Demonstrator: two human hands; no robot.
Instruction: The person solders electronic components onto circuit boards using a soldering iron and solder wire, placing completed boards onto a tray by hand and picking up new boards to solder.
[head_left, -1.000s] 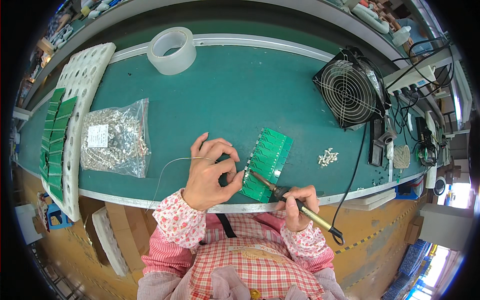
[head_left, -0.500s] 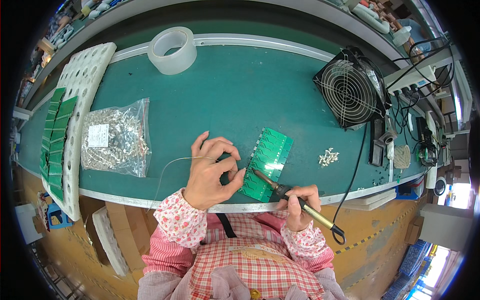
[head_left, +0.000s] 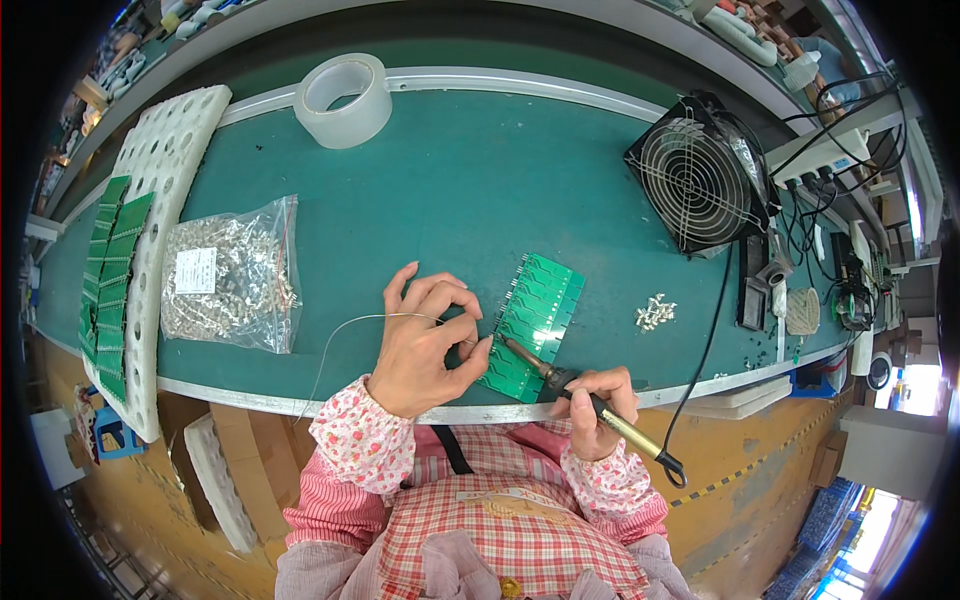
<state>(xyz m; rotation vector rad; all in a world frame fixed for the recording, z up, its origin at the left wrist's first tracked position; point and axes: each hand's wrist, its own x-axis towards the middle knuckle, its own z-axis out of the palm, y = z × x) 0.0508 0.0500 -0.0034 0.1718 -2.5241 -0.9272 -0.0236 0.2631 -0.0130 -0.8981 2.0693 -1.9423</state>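
A green circuit board panel [head_left: 545, 310] lies near the front edge of the green bench, with a row of small metal parts along its left side. In my right hand [head_left: 600, 412] is a soldering iron [head_left: 628, 431], its tip down at the panel's left edge. My left hand [head_left: 428, 345] is closed at that same edge, thumb and forefinger pinching a thin solder wire [head_left: 345, 328]. The wire runs over the hand and trails off to the left past the bench edge. Fingertips partly hide where wire and tip meet.
Left of my hands lie a plastic bag of small metal parts [head_left: 230, 275] and a white foam tray [head_left: 190, 120] bearing green boards [head_left: 125, 260]. A tape roll [head_left: 343, 100] sits behind. To the right are loose metal parts [head_left: 655, 313], a fan [head_left: 695, 180] and the iron's cord [head_left: 708, 350].
The soldering iron and my right hand have shifted very slightly left. The panel has moved a touch, and the left hand keeps its pinch on the wire.
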